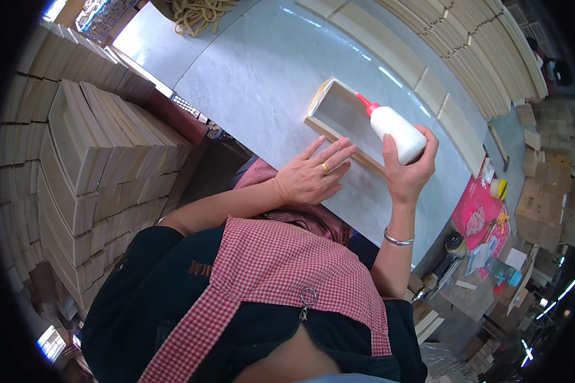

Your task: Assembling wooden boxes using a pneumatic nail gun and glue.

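A shallow rectangular wooden frame [315,124] rests on the grey tabletop, its right end hidden behind my right hand and the bottle. My right hand [410,171] grips a white squeeze bottle [395,127] with a red cap and pointed nozzle, tilted so that the tip is at the frame's far rail. Whether anything flows from the tip is too small to make out. Palm down, my left hand [316,171] has its fingers stretched out, with the fingertips on or just over the frame's near rail.
Pale wooden strips [390,54] lie along the table's far side, beside tall stacked slats [473,45]. Stacked wooden panels [86,140] rise at my left. Tan bands [201,14] lie at the far left. A pink-covered surface [476,204] with a tape roll [498,189] stands right.
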Available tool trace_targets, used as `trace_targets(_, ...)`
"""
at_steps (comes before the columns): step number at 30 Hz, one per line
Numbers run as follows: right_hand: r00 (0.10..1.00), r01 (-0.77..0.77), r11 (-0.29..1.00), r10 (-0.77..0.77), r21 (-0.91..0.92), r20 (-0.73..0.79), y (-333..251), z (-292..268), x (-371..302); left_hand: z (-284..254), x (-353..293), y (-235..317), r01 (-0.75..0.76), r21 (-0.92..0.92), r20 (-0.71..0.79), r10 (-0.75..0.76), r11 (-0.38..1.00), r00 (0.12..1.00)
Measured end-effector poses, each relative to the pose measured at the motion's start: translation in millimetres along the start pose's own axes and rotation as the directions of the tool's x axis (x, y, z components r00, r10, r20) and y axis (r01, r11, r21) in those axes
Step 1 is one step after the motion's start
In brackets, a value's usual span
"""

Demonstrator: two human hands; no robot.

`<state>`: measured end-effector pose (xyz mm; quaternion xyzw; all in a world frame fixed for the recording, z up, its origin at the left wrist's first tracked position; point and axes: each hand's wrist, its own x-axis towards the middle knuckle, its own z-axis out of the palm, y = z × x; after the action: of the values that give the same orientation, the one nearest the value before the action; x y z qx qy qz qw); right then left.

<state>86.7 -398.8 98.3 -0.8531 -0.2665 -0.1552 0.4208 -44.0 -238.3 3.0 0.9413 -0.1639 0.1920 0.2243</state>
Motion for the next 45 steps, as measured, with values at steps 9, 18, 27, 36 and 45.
trace_targets(9, 0.993, -0.087, 0.991, 0.077, -0.104, -0.094, 15.3, -46.4, -21.4, -4.8, 2.5, 3.9, -0.004, 0.04, 0.009, 0.004, 0.999, 1.0)
trace_targets(18, 0.966, -0.195, 0.955, 0.148, -0.222, -0.212, 31.6, -89.2, -41.8, -6.9, 2.9, 5.2, 0.017, 0.031, 0.035, -0.018, 0.999, 0.999)
trace_targets(27, 0.937, -0.272, 0.918, 0.185, -0.288, -0.295, 50.6, -120.5, -59.9, -11.1, 6.6, 9.1, 0.011, 0.048, 0.012, -0.011, 0.999, 1.0)
trace_targets(36, 0.923, -0.318, 0.904, 0.227, -0.285, -0.309, 45.5, -130.8, -73.9, -5.4, 4.4, 8.6, 0.009, 0.056, 0.002, -0.009, 0.998, 1.0)
trace_targets(45, 0.9, -0.417, 0.866, 0.349, -0.277, -0.262, 8.1, -148.0, -104.2, -5.4, 4.2, 6.9, 0.005, 0.05, -0.009, -0.005, 0.999, 1.0)
